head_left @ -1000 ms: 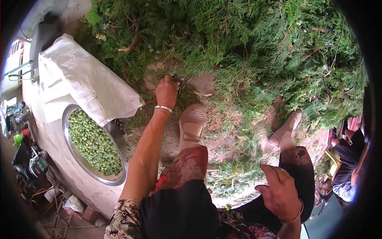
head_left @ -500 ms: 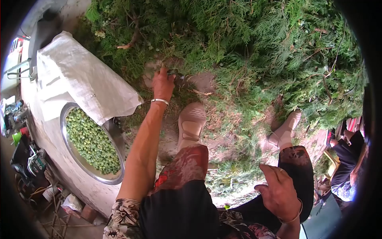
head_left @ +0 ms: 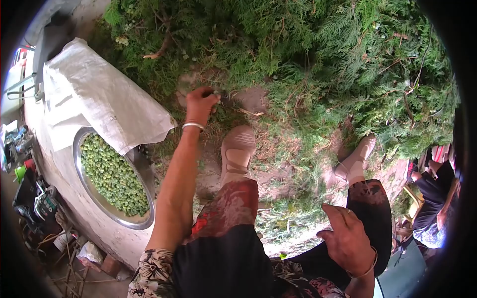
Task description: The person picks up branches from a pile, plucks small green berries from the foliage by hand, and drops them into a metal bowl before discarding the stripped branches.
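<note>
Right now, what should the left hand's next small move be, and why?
Probably carry the left hand over to the metal tray: its fingertips seem to pinch something small, and the tray, partly under a white sheet, holds many small green pieces.

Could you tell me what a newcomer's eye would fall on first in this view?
Probably the metal tray heaped with small green pieces, at the left beside the pale sack that overlaps its upper edge. Next, the mass of feathery green branches across the top, with the left hand below them at its ragged lower edge.
</note>
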{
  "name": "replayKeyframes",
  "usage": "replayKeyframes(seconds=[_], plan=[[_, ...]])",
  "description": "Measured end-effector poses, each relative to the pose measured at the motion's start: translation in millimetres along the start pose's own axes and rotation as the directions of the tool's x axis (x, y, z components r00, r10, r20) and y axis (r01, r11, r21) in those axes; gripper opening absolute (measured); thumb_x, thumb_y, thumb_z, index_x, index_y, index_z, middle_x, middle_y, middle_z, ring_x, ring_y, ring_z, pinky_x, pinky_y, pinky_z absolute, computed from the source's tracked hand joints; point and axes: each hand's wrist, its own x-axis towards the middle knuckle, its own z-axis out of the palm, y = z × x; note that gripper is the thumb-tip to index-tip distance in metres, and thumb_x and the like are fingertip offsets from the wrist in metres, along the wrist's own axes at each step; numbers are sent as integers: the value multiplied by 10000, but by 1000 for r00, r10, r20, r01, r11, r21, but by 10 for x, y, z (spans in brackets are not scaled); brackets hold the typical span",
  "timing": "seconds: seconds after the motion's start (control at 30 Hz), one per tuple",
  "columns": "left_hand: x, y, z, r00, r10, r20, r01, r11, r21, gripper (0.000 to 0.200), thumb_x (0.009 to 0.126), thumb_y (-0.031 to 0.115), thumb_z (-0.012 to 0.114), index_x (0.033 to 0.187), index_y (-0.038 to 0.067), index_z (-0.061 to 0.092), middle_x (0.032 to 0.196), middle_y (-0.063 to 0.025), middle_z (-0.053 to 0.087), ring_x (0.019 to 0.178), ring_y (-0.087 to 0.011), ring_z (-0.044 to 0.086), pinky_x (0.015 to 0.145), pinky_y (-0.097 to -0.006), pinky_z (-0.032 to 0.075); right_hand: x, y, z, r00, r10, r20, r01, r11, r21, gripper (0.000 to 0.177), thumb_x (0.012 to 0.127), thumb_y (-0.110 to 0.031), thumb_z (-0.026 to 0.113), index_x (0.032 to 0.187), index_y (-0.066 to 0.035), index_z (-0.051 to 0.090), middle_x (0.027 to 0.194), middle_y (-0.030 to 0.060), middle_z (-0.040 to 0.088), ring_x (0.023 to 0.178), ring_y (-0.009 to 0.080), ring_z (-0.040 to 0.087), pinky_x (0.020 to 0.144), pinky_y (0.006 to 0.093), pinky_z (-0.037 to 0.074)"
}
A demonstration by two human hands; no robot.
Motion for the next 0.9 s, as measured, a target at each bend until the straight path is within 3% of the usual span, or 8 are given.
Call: replayKeyframes(seconds=[0.1, 0.2, 0.3, 0.43, 0.5, 0.6, 0.73, 0.9], plan=[[-235, -136, -245, 993, -49, 103, 113, 559, -822, 238, 801, 86, 643, 1017, 22, 566, 882, -124, 596, 715, -180, 572, 525, -278, 484, 1, -2, -18, 1000, 10, -2, -10, 1000, 6, 522, 703, -51, 702, 1174, 55, 502, 1019, 236, 583, 934, 400, 553, 830, 432, 453], [-571, -239, -496, 959, 139, 248, 218, 200, -955, 231, 826, 138, 624, 1015, 26, 553, 911, -146, 601, 721, -190, 575, 515, -275, 479, -15, -2, -8, 1000, -5, -1, 5, 1000, 0, 523, 703, -55, 702, 1173, 57, 502, 1024, 237, 583, 934, 403, 552, 830, 436, 452], [-682, -166, -452, 978, -32, 207, 209, 109, -972, 224, 840, 168, 602, 999, 11, 590, 879, -137, 624, 695, -194, 578, 475, -264, 445, -24, -1, 6, 1000, -19, 8, 19, 1000, -18, 517, 706, -65, 703, 1167, 60, 504, 1029, 240, 583, 933, 406, 551, 828, 440, 451], [-552, -238, -341, 976, -191, 104, 181, 450, -874, 238, 827, 178, 646, 988, 6, 618, 819, -112, 644, 669, -204, 588, 499, -291, 453, -8, 4, -8, 1000, -10, 15, 11, 999, -40, 509, 712, -78, 702, 1161, 62, 505, 1028, 241, 583, 930, 408, 551, 823, 441, 450], [-504, -163, -85, 974, -197, -113, 148, 929, -340, 246, 776, 162, 703, 937, -8, 628, 718, -125, 649, 617, -263, 600, 539, -355, 469, -14, 8, 11, 1000, -5, 11, 5, 1000, -30, 499, 720, -84, 698, 1157, 62, 505, 1028, 241, 583, 926, 410, 551, 821, 444, 449], [-270, -399, 306, 880, 232, -416, -215, 973, 87, 252, 721, 113, 733, 904, -26, 631, 656, -161, 629, 592, -330, 595, 585, -391, 474, -3, 17, 23, 999, -34, 23, 34, 999, -17, 496, 725, -81, 694, 1159, 64, 503, 1028, 243, 583, 924, 412, 551, 821, 445, 449], [-301, -162, 394, 915, 236, -328, -123, 935, 331, 237, 717, 98, 721, 893, -18, 613, 671, -166, 631, 605, -320, 604, 602, -403, 486, 7, -3, 7, 999, -23, 22, 24, 999, -26, 494, 729, -81, 690, 1160, 67, 501, 1029, 247, 582, 925, 413, 551, 823, 446, 448], [-461, -141, -234, 986, -147, 73, 158, 735, -659, 163, 744, 78, 696, 863, 20, 601, 720, -88, 633, 628, -212, 609, 530, -329, 474, -4, 54, 16, 999, -24, 23, 25, 999, -25, 498, 735, -88, 684, 1169, 68, 498, 1035, 248, 580, 932, 415, 547, 829, 446, 446]])
